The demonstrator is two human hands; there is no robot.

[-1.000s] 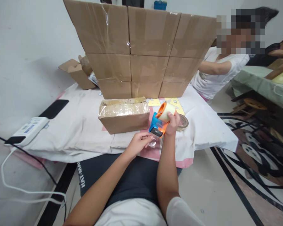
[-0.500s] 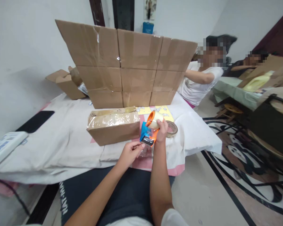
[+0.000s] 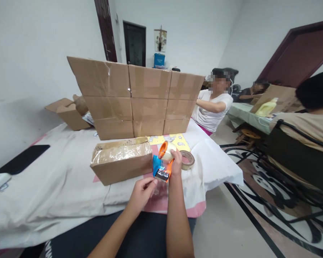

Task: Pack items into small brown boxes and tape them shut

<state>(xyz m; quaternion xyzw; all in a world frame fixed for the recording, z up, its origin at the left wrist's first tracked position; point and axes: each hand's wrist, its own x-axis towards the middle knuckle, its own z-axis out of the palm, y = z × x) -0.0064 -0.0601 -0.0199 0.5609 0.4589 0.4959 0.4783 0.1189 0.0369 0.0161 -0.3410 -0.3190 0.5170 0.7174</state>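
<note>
An orange-and-blue tape dispenser (image 3: 161, 167) with a roll of clear packing tape (image 3: 169, 151) on it is gripped in my right hand (image 3: 177, 163). My left hand (image 3: 143, 190) is closed in a pinch at the dispenser's lower edge, on the loose end of the tape (image 3: 156, 189). Just left of the dispenser, a taped cardboard box (image 3: 123, 168) lies on the cloth-covered table (image 3: 56, 186); glossy tape covers its top. A second roll of tape (image 3: 187, 160) lies flat on the table beside my right hand.
Stacked cardboard boxes (image 3: 148, 107) form a wall across the table's far side. An open carton (image 3: 70, 113) stands at the back left, a black flat object (image 3: 29, 157) nearer. A person in white (image 3: 211, 111) sits beyond the stack; a chair (image 3: 298, 154) with another person is at right.
My view has tilted upward and turned slightly right, bringing a seated person's back into sight at right. Both hands keep nearly the same pose at the tape dispenser.
</note>
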